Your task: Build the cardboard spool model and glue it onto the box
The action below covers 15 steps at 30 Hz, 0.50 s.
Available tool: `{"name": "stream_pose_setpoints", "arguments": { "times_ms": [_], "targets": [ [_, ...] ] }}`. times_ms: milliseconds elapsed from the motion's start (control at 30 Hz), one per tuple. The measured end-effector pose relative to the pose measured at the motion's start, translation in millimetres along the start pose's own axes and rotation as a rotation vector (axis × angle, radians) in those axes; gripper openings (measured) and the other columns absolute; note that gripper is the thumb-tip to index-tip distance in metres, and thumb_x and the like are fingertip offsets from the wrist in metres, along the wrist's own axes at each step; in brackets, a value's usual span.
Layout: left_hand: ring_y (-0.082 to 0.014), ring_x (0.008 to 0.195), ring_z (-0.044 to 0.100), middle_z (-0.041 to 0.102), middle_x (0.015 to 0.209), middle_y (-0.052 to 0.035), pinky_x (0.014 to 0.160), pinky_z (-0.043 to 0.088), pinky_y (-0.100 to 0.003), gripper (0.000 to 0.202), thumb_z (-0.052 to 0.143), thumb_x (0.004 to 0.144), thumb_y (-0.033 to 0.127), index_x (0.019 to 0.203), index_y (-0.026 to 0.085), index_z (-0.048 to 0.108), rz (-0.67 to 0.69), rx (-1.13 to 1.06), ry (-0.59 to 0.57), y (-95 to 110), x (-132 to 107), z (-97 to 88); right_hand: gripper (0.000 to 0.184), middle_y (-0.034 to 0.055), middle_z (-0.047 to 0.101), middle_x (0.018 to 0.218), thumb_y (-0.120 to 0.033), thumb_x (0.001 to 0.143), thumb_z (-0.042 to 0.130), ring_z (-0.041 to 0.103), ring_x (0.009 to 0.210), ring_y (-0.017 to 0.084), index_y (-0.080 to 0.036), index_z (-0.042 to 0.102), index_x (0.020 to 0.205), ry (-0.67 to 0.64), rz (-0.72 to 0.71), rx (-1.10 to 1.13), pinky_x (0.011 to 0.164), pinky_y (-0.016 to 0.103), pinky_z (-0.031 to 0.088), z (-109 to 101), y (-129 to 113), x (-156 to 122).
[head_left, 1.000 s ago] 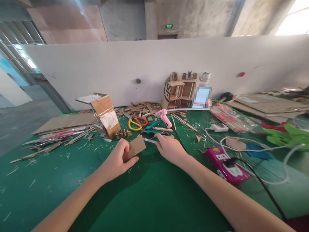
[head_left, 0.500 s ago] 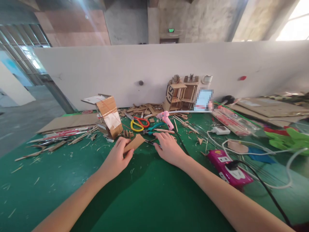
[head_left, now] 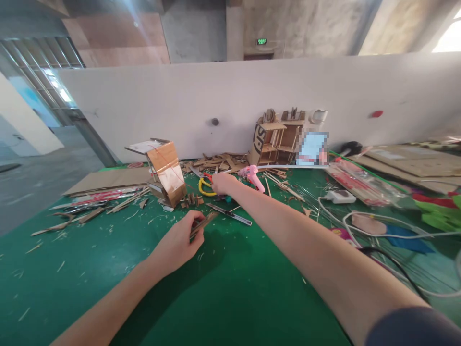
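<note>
The left hand (head_left: 180, 240) grips a cardboard piece (head_left: 204, 225); the right hand (head_left: 225, 184), its closure impossible to tell, is nearer the scissors (head_left: 200, 186), at their handles, beyond the left hand, long axis slanting away leftward

Says EXIT in bright green on the small dark sign (head_left: 261, 42), up high on the rough grey wall (head_left: 306, 24), under a row too tiny to read. Says SF in big black letters, next to a black curve, on the side of the brown cardboard box with shelves (head_left: 255, 150).
</note>
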State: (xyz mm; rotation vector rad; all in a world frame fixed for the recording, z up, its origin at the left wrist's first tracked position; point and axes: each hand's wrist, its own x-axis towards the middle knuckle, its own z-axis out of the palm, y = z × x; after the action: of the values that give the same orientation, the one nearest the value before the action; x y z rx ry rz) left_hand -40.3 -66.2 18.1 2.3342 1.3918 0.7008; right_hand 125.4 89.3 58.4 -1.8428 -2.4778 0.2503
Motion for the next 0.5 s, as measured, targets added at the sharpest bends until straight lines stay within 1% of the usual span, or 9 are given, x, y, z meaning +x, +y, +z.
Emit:
{"name": "stream_pose_setpoints", "arguments": {
  "times_ms": [100,133,300,400,500],
  "targets": [
    [-0.0188,0.091,0.061,0.06,0.104,-0.0057,0.08,0.047,-0.031,0.032,0.044,0.091,0.024,0.124,0.021,0.043,0.081,0.021,0.031,-1.9,2.3,2.7,0.036,0.0096,0.058,0.122,-0.035,0.092,0.058,0.061,0.103,0.022,-0.016,0.056,0.122,-0.02,0.018,0.015,0.086,0.043,0.053,7.0,-5.0,26.8],
    [-0.0189,0.094,0.06,0.059,0.108,-0.0064,0.083,0.047,-0.032,0.034,0.043,0.092,0.024,0.126,0.021,0.044,0.11,0.03,0.031,-2.6,2.9,3.4,0.036,0.0096,0.058,0.122,-0.035,0.092,0.058,0.061,0.103,0.022,-0.016,0.056,0.122,-0.02,0.021,0.026,0.086,0.043,0.053,10.4,-6.2,32.6],
    [-0.019,0.098,0.058,0.059,0.113,-0.0056,0.085,0.045,-0.032,0.03,0.04,0.093,0.019,0.119,0.023,0.054,0.198,0.069,-0.06,-2.7,3.2,1.9,0.037,0.0102,0.058,0.122,-0.035,0.091,0.059,0.061,0.103,0.022,-0.015,0.056,0.122,-0.006,0.07,0.108,0.086,0.042,0.053,23.6,-8.0,48.7],
    [-0.0194,0.097,0.059,0.062,0.111,-0.0045,0.085,0.043,-0.033,0.031,0.039,0.093,0.017,0.12,0.023,0.053,0.211,0.101,-0.093,-1.0,2.5,-1.2,0.036,0.01,0.058,0.122,-0.035,0.091,0.059,0.061,0.103,0.022,-0.015,0.056,0.122,0.06,0.145,0.181,0.086,0.043,0.053,27.5,-9.4,49.9],
    [-0.0203,0.098,0.059,0.063,0.111,-0.0047,0.086,0.043,-0.034,0.031,0.039,0.094,0.017,0.121,0.023,0.052,0.205,0.115,-0.1,-0.8,2.9,-2.7,0.036,0.0098,0.058,0.122,-0.035,0.092,0.059,0.061,0.103,0.022,-0.016,0.056,0.122,0.192,0.19,0.274,0.085,0.043,0.053,28.9,-12.7,46.2]
  ]
}}
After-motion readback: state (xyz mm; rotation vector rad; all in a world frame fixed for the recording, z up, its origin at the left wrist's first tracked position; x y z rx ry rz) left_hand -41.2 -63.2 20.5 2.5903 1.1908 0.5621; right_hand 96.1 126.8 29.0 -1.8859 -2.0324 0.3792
